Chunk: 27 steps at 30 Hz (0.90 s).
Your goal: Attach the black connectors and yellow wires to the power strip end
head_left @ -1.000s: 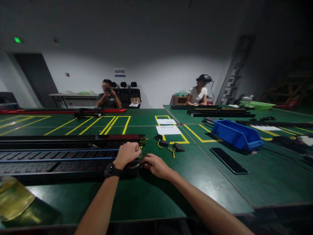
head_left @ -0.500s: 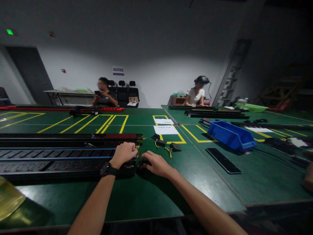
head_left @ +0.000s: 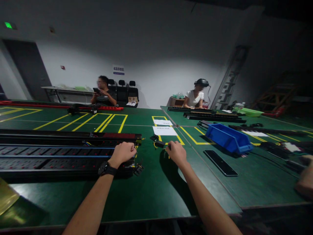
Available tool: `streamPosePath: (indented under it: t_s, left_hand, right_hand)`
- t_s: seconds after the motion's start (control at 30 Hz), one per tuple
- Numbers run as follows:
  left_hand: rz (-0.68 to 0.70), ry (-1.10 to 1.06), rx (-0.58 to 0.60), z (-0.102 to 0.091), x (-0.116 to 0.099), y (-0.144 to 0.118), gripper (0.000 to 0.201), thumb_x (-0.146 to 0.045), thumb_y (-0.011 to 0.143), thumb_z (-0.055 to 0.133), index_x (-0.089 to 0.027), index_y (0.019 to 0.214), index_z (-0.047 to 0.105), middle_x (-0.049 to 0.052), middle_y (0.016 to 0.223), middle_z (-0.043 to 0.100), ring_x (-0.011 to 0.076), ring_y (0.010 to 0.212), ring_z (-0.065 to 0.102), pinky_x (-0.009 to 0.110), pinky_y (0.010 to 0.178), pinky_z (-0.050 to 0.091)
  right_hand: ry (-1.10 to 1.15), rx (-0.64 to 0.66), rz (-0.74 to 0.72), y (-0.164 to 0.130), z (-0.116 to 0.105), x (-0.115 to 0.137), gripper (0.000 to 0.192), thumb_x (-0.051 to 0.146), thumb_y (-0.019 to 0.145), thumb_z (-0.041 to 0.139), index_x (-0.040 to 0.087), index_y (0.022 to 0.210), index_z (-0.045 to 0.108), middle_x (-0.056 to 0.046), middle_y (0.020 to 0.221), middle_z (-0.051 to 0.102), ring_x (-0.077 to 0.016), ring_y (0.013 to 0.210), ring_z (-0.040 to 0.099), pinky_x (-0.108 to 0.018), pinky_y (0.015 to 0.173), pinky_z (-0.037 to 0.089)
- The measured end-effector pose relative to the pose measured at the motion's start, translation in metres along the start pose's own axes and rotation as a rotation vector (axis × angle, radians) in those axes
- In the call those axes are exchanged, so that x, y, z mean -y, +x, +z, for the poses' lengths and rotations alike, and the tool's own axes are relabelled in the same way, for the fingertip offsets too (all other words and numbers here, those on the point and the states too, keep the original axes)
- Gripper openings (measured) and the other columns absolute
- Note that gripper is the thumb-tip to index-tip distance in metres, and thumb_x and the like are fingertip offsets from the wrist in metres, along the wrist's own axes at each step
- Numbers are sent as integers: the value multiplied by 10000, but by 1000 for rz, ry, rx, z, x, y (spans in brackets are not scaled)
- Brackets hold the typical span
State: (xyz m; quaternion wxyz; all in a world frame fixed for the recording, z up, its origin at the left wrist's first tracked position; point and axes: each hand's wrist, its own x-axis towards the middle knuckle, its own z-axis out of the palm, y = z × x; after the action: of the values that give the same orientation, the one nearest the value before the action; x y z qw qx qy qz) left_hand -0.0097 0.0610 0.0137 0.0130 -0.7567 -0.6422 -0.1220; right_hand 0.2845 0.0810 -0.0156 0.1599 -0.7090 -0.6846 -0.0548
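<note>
Green worktop [head_left: 146,202] marked with yellow tape [head_left: 123,124] spreads below a dim grey wall [head_left: 151,58]; at its left lie long black bars [head_left: 73,163] edged in blue, and at their near right end sits a small black piece [head_left: 138,169], tilted, touching that end or just beside it, I cannot tell which; the left hand [head_left: 123,152] lies curled over the end of the bars, fingers hidden, so whether its grip is clenched or merely resting cannot be told; the right hand [head_left: 177,152] bends down to a dark piece [head_left: 169,146] near a loose black part [head_left: 160,144], fingers at it, though whether the grip has taken hold is not shown; the step in hand looks to be handling these small pieces beside the bars, and the next move seems to call for a light pinch that keeps clear of the thin yellow wire [head_left: 155,146]; half a second ago the right hand was at the bar ends, covering the small black piece that now lies exposed, while the left hand has stayed put; farther out are paper sheets [head_left: 165,131], a phone [head_left: 220,162], a blue bin [head_left: 227,138] and two seated co-workers [head_left: 194,98]
</note>
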Motion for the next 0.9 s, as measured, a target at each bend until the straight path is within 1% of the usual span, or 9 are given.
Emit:
streamPosePath:
  t_s: [0.1, 0.2, 0.3, 0.43, 0.6, 0.73, 0.9]
  left_hand:
    - [6, 5, 0, 1, 1, 0, 241, -375, 871, 497, -231, 724, 622, 58, 769, 722, 254, 778, 701, 281, 639, 399]
    - [12, 5, -3, 1, 1, 0, 237, -369, 868, 498, -232, 718, 619, 55, 757, 719, 253, 764, 699, 279, 633, 395]
    - [18, 1, -6, 1, 1, 0, 237, -370, 867, 498, -231, 717, 619, 56, 743, 713, 252, 751, 696, 280, 625, 388]
    - [18, -9, -7, 1, 0, -2, 238, -365, 867, 498, -229, 720, 627, 59, 746, 710, 250, 748, 695, 279, 621, 387]
    - [16, -15, -6, 1, 0, -3, 233, -360, 869, 506, -226, 740, 646, 63, 759, 713, 241, 758, 694, 275, 639, 399]
    - [21, -15, -12, 2, 1, -4, 228, -367, 871, 517, -226, 742, 642, 56, 766, 720, 234, 748, 692, 272, 650, 402]
    - [16, -13, -15, 2, 0, -3, 235, -363, 872, 512, -223, 743, 650, 62, 774, 725, 235, 763, 698, 268, 639, 394]
  right_hand:
    - [-32, -6, -20, -1, 4, 3, 309, 418, 958, 571, 218, 1154, 701, -118, 1104, 628, -247, 1023, 581, -299, 765, 400]
    - [-66, -34, -41, -3, 9, 7, 303, 447, 952, 572, 219, 1057, 743, -126, 1125, 628, -276, 1067, 551, -330, 799, 388]
    - [-94, -38, -54, -4, 13, 9, 298, 455, 935, 590, 210, 978, 755, -127, 1116, 650, -291, 1068, 534, -356, 814, 363]
    - [-113, -76, -106, -5, 15, 12, 237, 362, 939, 576, 207, 936, 755, -131, 1077, 695, -301, 1049, 530, -395, 842, 326]
    - [-98, -144, -225, -7, 18, 19, 215, 254, 933, 550, 204, 894, 756, -133, 981, 741, -306, 1016, 546, -458, 915, 288]
    - [-83, -179, -321, -10, 21, 26, 187, 222, 911, 572, 208, 859, 751, -112, 917, 756, -306, 1002, 566, -505, 994, 255]
    - [-41, -242, -402, -13, 21, 34, 196, 249, 958, 552, 222, 873, 726, -90, 878, 754, -292, 983, 576, -514, 1045, 239]
